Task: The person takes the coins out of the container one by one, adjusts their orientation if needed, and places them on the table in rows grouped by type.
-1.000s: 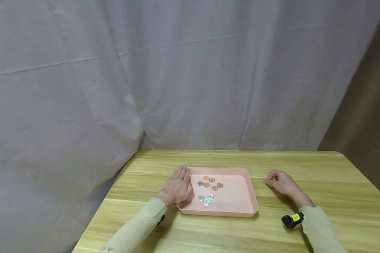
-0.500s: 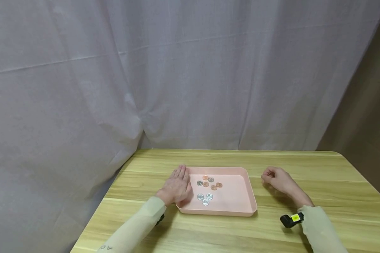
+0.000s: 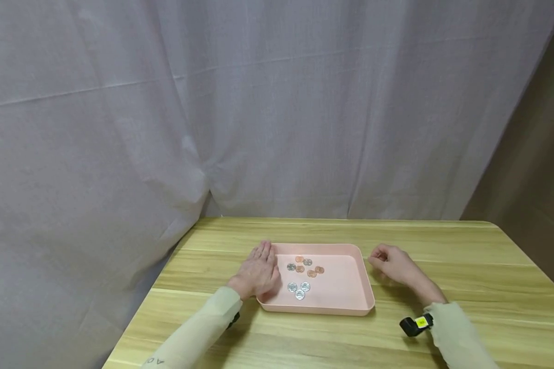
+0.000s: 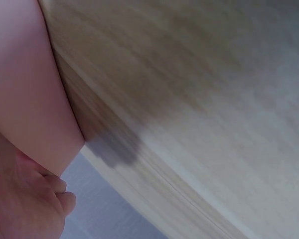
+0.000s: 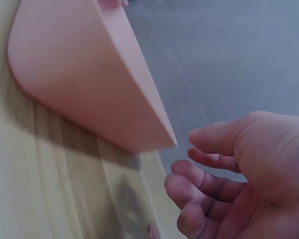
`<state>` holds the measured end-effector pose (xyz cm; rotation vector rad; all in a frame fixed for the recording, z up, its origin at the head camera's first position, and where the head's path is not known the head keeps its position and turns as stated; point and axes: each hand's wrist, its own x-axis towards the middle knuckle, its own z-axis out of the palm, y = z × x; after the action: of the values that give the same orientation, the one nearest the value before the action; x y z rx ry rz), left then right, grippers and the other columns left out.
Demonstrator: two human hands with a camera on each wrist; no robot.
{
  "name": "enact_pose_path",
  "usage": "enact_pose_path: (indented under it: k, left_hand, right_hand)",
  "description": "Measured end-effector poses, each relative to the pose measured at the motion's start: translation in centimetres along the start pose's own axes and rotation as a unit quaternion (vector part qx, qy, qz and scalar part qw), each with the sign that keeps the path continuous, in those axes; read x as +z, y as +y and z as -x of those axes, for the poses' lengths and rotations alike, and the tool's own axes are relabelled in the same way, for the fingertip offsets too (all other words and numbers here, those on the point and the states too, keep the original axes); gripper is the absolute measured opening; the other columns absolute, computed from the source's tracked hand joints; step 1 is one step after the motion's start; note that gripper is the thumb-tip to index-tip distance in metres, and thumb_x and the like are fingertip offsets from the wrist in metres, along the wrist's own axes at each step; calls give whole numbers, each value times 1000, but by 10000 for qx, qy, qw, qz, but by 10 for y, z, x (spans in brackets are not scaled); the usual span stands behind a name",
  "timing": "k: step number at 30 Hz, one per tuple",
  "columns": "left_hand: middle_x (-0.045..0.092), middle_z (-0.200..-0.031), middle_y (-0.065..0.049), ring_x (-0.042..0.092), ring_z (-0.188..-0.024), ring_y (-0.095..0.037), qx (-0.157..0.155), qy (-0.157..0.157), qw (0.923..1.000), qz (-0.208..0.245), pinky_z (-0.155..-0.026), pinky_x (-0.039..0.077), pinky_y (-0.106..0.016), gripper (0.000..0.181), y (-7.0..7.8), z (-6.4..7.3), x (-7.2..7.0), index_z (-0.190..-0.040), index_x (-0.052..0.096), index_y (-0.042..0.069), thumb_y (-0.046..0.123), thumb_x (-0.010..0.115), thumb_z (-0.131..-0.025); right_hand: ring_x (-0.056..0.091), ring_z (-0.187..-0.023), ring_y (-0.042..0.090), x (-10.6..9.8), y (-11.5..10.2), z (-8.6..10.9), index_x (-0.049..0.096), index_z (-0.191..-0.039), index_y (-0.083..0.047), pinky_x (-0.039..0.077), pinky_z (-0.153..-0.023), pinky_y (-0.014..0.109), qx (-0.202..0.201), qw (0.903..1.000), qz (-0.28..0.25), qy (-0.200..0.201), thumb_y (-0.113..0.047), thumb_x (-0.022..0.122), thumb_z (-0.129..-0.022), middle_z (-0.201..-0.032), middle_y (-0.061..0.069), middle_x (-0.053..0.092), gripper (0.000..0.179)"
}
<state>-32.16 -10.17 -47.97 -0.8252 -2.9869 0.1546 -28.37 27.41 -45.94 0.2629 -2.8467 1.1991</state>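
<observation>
Coins [image 3: 300, 269] are lying in a pink tray [image 3: 339, 279]; the left hand [image 3: 256, 274] is resting straight-fingered against its side; the right hand [image 3: 393, 264] is hovering nearby, grip apart.

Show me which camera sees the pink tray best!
The head view: it shows the pink tray from above, with coins inside, though the left hand covers part of one side. The right wrist view shows mostly its outside; the left wrist view, just a piece.
</observation>
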Motion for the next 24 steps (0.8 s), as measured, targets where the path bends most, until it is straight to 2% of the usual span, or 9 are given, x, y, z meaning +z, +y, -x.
enact_pose_path:
  k: [5,10,13,24]
  left_hand:
    - [17,-163,-22,16,-152,-33,2,17,10000,-3,-126,18,-44,63,0,0,1,-154,20,-3,36,23,-104]
    - [14,-163,-21,14,-153,-32,-21,-40,10000,-24,-126,16,-43,63,1,-1,1,-155,16,-2,36,20,-105]
    - [14,-163,-21,14,-153,-33,3,-38,10000,-40,-126,16,-43,63,1,-2,0,-155,16,-2,36,20,-105]
    - [16,-163,-21,16,-152,-33,-33,1,10000,-71,-126,18,-43,63,1,0,-1,-154,19,-3,36,21,-105]
  right_hand:
    - [62,-64,21,4,-14,0,63,-96,-2,51,-54,26,-177,9998,25,-36,-15,61,-96,-84,10,65,13]
    - [56,-67,14,7,-22,-1,64,-96,-6,48,-56,24,-223,9993,274,129,-17,62,-96,-84,6,65,11]
    - [55,-66,13,10,-26,-1,63,-96,-6,49,-54,23,-224,9994,218,125,-16,62,-95,-83,6,63,10]
    - [53,-64,13,35,-43,-10,63,-99,-8,45,-51,23,-353,9992,200,-33,-14,63,-93,-78,4,60,8]
